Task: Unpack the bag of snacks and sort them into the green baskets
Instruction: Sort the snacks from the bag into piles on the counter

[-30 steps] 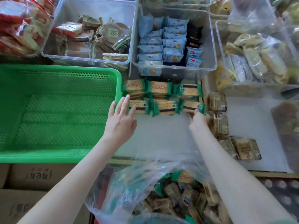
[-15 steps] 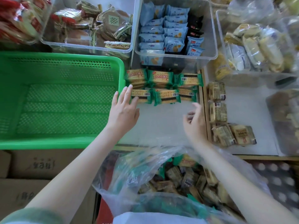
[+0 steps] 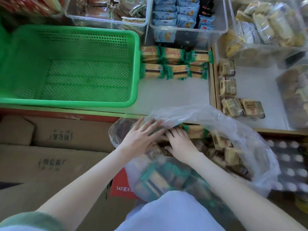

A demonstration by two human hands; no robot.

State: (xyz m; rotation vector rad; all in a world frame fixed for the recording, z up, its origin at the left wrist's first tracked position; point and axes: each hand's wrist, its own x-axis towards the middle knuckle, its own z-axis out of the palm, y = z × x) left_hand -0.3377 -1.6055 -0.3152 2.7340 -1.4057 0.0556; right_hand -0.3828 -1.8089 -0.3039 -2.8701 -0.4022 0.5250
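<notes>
This looks like a small snack shop or its stock area. At 12 o'clock stand clear plastic bins (image 3: pixel 188 30), each filled with one kind of wrapped snack. Just below them, cracker packs (image 3: pixel 173 64) lie in neat rows on a white shelf (image 3: pixel 173 94) with a wooden divider (image 3: pixel 212 80). At 8 o'clock, printed cardboard cartons (image 3: pixel 58 155) are stacked below the shelf edge. At 7 o'clock a red carton (image 3: pixel 121 185) is marked with a weight in grams.
</notes>
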